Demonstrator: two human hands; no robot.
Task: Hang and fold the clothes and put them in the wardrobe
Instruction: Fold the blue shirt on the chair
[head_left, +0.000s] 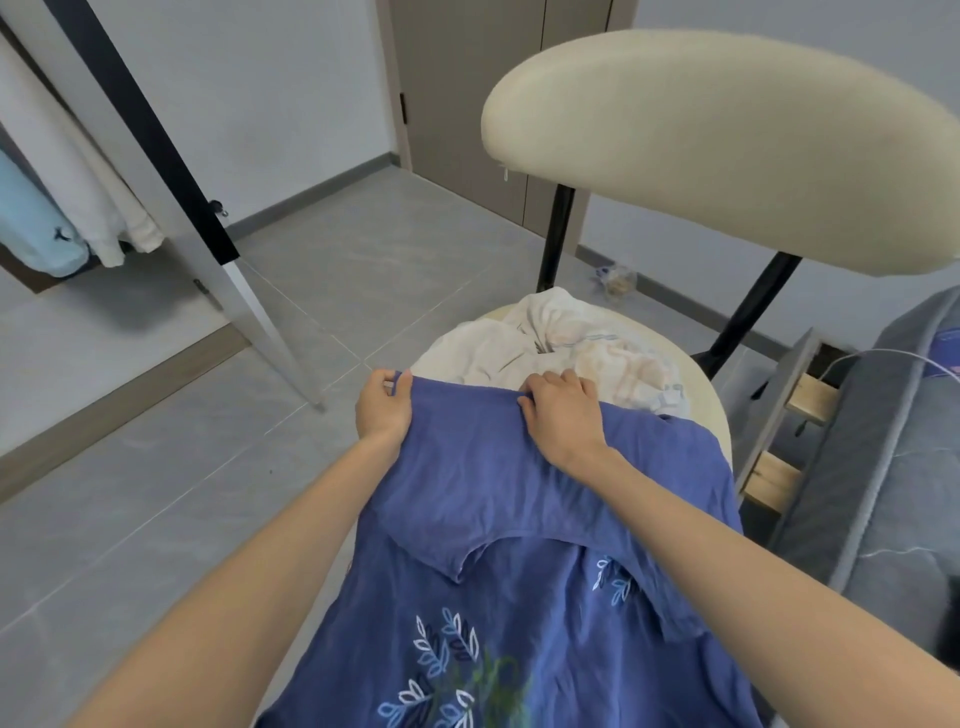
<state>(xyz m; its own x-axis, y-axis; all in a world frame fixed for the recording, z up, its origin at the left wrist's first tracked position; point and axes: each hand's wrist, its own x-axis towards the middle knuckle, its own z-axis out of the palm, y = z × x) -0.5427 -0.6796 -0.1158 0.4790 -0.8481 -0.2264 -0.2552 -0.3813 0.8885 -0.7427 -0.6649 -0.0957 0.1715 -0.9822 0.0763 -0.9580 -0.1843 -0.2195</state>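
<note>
Two garments are not yet in the wardrobe (174, 171): left hand (383, 410) and right hand (563, 415) clamp their fingers on the blue leaf-print top (493, 597), mid-fold; just beyond the fingers, a crumpled white garment (545, 338) waits on the chair (727, 145).

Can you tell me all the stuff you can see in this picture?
blue shirt: one, blue with leaf pattern, folded over at the chair's front.
white garment: one, white, crumpled on the seat behind the shirt.
chair: one, cream with black posts, centre-right.
hanging clothes: at least two, light blue and white, far left.
door: one, grey-brown, back wall.
mattress: one, grey, right edge.
left hand: one, grips the shirt's fold.
right hand: one, grips the fold further right.
</note>
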